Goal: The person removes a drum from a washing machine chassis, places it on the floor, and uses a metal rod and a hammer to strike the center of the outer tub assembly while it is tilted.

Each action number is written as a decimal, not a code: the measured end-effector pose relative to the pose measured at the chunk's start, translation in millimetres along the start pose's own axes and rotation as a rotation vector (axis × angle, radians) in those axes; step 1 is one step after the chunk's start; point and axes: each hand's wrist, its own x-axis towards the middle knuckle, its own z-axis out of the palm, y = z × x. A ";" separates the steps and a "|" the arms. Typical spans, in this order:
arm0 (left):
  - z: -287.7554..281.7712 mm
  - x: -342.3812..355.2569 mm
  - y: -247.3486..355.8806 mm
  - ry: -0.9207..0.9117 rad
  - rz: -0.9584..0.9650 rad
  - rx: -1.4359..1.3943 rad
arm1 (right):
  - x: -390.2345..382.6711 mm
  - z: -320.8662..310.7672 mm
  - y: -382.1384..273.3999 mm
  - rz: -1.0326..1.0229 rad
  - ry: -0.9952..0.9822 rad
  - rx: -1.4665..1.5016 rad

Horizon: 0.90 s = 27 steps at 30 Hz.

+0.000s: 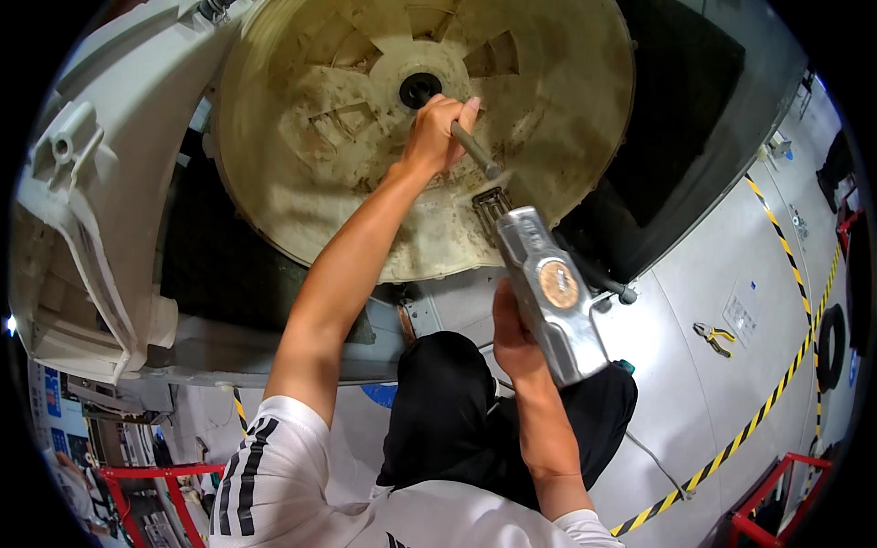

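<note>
A thick metal rod (477, 152) slants down and right from the dark hub (420, 89) at the middle of a round, dirt-stained, cream-coloured tub (575, 100). My left hand (437, 137) is closed around this rod near the hub, thumb pointing up. Lower right, my right hand (517, 336) is behind a heavy steel sledgehammer (568, 333), its fingers partly hidden by the head. The round end of the wooden handle shows in the head's face; the rest of the handle is hidden. The hammer's upper end appears close to the rod's outer end; contact cannot be made out.
A white appliance housing (119, 228) curves along the left. Beside the hammer a dark hose-like piece (621, 292) sticks out. Yellow-handled pliers (713, 339) lie on the pale floor, near black-and-yellow tape (758, 416). Red metal frames (776, 498) stand at the lower corners.
</note>
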 end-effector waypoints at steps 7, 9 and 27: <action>-0.5 9.8 0.8 -0.022 -0.061 0.002 | 17.2 1.2 6.2 -0.042 0.018 0.026; 0.6 12.2 2.7 -0.014 -0.056 0.001 | 28.6 9.7 10.1 -0.006 0.041 0.246; 3.7 8.5 8.1 -0.101 -0.027 0.063 | 14.1 12.5 22.6 0.242 0.076 0.277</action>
